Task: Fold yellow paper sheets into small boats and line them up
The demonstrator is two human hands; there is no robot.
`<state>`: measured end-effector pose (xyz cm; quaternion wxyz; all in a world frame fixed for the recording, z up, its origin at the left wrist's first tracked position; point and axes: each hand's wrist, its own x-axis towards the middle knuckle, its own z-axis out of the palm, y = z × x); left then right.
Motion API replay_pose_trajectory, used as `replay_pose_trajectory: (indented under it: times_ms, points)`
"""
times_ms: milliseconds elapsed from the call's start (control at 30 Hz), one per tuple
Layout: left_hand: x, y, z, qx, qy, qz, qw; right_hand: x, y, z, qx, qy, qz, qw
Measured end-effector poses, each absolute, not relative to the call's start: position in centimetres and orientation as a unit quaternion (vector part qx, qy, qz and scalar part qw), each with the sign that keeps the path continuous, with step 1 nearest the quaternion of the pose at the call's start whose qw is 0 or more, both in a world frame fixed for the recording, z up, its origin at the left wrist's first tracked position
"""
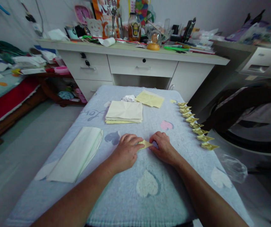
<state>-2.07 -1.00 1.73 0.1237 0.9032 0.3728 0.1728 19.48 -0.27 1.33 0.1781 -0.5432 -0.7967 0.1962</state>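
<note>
Head view showed us both of our hands on a small folded piece of yellow paper [146,144], which lay nearer to us than the paper stack [124,111] and a little to its right. Our left hand [127,148] had its fingers closed on the left end of that piece, and our right hand [162,147] pinched its pointed right end between thumb and finger (how firmly, we could not tell).

The stack had a pale sheet on top, marked with crossing creases, and yellow edges showed at its bottom. Just behind the stack we saw a crumpled white paper [129,98], and behind it to the right lay a few creased yellow sheets [151,99]. Nearer to us and left of the stack, we had a long folded pale bundle [77,154]. Well to the right of the stack, a row of small paper boats [192,120] ran toward us along the edge of the table. All of this rested on a blue cloth [116,205] patterned with hearts.

Farther off, beyond the stack, we saw a white desk [142,67] with a jar [134,28] and a pink clock [82,14] among the clutter on it.
</note>
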Motion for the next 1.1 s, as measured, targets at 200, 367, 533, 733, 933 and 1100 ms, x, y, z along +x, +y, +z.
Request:
replay_pose_trajectory:
  times_ms: [200,367,533,733,933,1100]
  points:
    - [-0.6,-1.4,1.0,0.916,0.36,0.165,0.064,19.2,-0.1,1.1,-0.561,-0.783,0.194,0.186]
    - [-0.4,-0.8,-0.1,0.907,0.377,0.175,0.07,19.3,0.0,1.2,-0.577,-0.773,0.189,0.184]
    - [-0.4,-0.6,0.0,0.896,0.385,0.206,0.084,19.5,0.0,1.1,-0.558,-0.781,0.19,0.206]
    - [-0.3,-0.7,0.2,0.894,0.389,0.208,0.075,19.3,-0.1,0.9,-0.56,-0.775,0.194,0.221]
    - [-0.1,-0.8,0.0,0.896,0.396,0.193,0.051,18.9,0.0,1.0,-0.602,-0.75,0.202,0.187]
    - [-0.2,-0.9,-0.1,0.899,0.394,0.188,0.037,18.6,0.1,1.3,-0.614,-0.75,0.196,0.147]
